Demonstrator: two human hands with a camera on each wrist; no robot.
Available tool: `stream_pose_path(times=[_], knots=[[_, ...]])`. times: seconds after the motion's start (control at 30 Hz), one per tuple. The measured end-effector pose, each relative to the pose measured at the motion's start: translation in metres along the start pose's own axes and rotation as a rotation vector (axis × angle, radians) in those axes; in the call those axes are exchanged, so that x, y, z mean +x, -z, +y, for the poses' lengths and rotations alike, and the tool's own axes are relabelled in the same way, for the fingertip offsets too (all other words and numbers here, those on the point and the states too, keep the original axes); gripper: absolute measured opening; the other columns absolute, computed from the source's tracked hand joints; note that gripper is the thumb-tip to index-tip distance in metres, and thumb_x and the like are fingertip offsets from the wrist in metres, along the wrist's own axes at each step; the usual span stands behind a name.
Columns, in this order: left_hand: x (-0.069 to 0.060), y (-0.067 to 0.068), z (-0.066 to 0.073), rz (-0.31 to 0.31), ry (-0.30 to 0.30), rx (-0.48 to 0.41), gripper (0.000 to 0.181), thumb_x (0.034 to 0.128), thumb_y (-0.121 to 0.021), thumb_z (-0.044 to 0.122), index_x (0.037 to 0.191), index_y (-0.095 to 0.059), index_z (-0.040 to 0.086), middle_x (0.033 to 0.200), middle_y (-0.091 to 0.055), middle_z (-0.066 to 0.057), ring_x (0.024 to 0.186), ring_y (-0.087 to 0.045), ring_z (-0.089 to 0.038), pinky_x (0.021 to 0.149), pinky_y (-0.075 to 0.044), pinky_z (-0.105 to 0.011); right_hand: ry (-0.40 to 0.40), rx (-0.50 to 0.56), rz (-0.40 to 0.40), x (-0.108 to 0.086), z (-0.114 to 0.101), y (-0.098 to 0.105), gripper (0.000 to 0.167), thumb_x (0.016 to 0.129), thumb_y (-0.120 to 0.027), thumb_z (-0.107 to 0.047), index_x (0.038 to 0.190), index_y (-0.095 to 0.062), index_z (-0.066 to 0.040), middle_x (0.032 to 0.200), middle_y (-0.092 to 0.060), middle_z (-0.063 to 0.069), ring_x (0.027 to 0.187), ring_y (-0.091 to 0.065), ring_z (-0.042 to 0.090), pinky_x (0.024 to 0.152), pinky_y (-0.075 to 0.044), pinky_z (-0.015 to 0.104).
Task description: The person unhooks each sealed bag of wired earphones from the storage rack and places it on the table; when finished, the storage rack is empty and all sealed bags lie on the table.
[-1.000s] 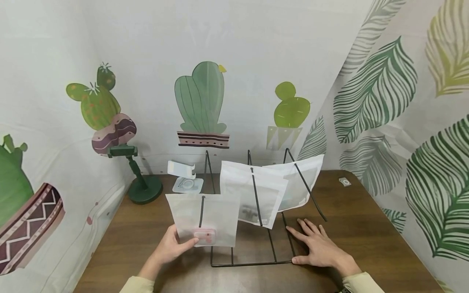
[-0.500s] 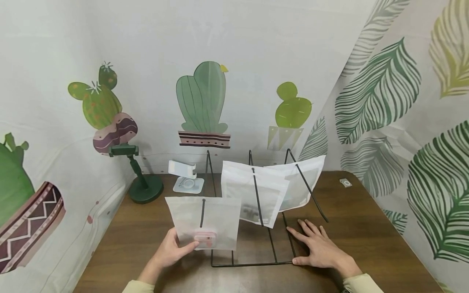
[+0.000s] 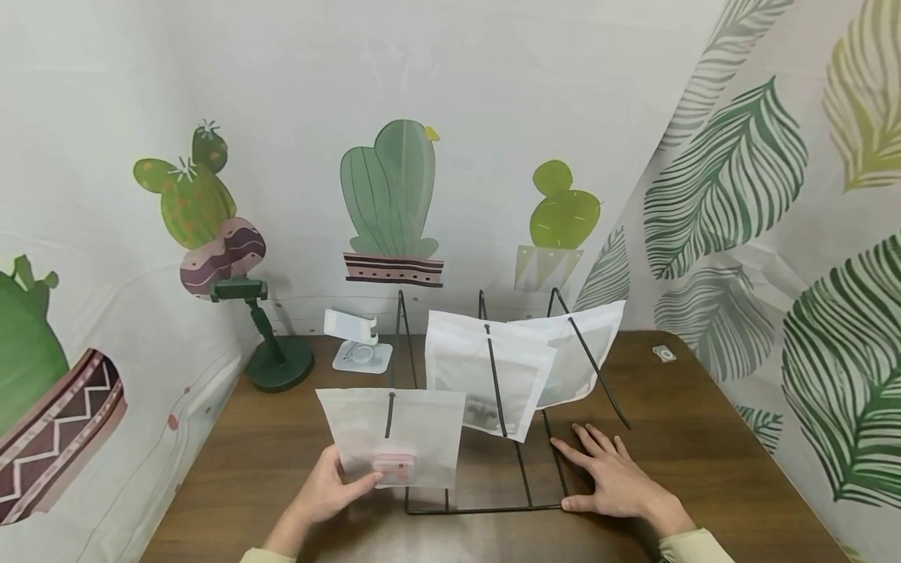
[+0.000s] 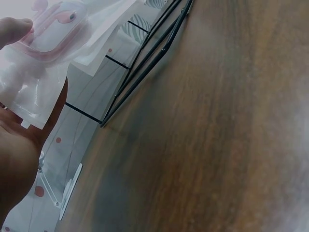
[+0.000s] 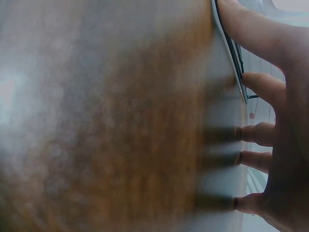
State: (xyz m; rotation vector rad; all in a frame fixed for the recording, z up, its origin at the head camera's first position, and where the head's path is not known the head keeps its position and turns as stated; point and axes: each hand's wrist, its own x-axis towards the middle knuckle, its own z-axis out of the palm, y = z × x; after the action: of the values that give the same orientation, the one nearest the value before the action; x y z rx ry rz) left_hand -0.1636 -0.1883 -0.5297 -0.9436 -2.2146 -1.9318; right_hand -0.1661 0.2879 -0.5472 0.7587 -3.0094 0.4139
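My left hand (image 3: 329, 489) pinches the lower left of a white zip pouch (image 3: 401, 418), thumb in front and fingers behind. Pink earphones in a clear case (image 4: 53, 29) show through the pouch in the left wrist view. The pouch hangs by a hole at its top on the left prong (image 3: 389, 414) of a black wire display rack (image 3: 486, 511), near the prong's tip. My right hand (image 3: 615, 477) lies with fingers spread on the table, thumb and index finger touching the rack's right base wire. In the right wrist view its fingertips (image 5: 248, 133) meet the tabletop.
Another white pouch (image 3: 461, 367) hangs on the middle prong and one more (image 3: 587, 352) on the right prong. Behind stand a green phone stand (image 3: 278, 363) and a pale folding stand (image 3: 359, 344). A small white item (image 3: 663, 353) lies at the wooden table's (image 3: 693, 438) back right.
The pouch in my left hand has slid down and forward along the left prong, closer to its tip. My right hand stays at the rack's base.
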Motion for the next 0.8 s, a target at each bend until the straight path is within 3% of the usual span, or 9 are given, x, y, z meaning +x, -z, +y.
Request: stream_pose_path(times=[0.2, 0.8], knots=[[-0.0023, -0.0022, -0.0035, -0.017, -0.067, -0.020, 0.031, 0.0827, -0.064, -0.014, 0.111, -0.059, -0.001, 0.103, -0.070, -0.001, 0.093, -0.067, -0.008, 0.078, -0.058, -0.028, 0.001, -0.013, 0.009, -0.0014, -0.0001, -0.0002, 0.090, 0.074, -0.062, -0.076, 0.147, -0.045, -0.027, 0.150, -0.039, 0.025, 0.138, -0.031, 0.050, 0.096, -0.026, 0.080], [-0.0091, -0.0051, -0.0021, -0.043, -0.086, -0.069, 0.032, 0.0818, -0.063, -0.017, 0.110, -0.059, -0.002, 0.103, -0.070, -0.002, 0.095, -0.067, -0.008, 0.079, -0.058, -0.028, -0.008, -0.013, -0.010, 0.0007, 0.0003, -0.0002, 0.091, 0.073, -0.060, -0.077, 0.147, -0.044, -0.028, 0.151, -0.037, 0.025, 0.139, -0.030, 0.049, 0.097, -0.025, 0.079]])
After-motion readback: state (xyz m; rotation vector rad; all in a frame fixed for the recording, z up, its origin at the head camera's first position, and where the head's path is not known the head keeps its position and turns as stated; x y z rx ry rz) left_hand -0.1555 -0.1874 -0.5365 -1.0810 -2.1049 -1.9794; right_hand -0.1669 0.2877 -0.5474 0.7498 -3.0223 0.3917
